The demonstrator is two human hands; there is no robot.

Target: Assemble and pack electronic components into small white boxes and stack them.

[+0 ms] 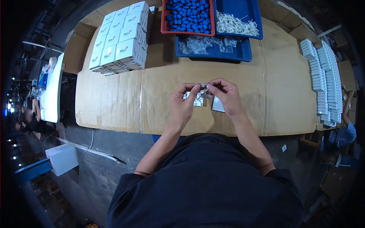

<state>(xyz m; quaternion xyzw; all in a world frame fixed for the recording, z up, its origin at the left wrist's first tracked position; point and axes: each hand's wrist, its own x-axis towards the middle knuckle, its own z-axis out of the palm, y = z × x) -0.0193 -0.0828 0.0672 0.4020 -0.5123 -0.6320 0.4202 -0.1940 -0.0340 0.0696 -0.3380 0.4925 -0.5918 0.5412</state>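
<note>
My left hand (182,105) and my right hand (229,99) meet above the middle of the cardboard-covered table. Thumbs and fingers of both pinch a small clear plastic bag (205,85), stretched between the fingertips; whether it contains anything is too small to tell. Below and between the hands lies a small white and silvery piece (198,102), partly hidden by my fingers. A white flat box-like piece (218,105) rests on the cardboard beside my right hand, which covers part of it.
White printed boxes (118,41) stand stacked at the far left. Beyond my hands are a red tray (164,23) of blue plastic parts, a blue tray (236,8) of white pieces and another blue tray (243,55) of clear bags. White flat pieces (330,81) are piled at right. People work at both sides.
</note>
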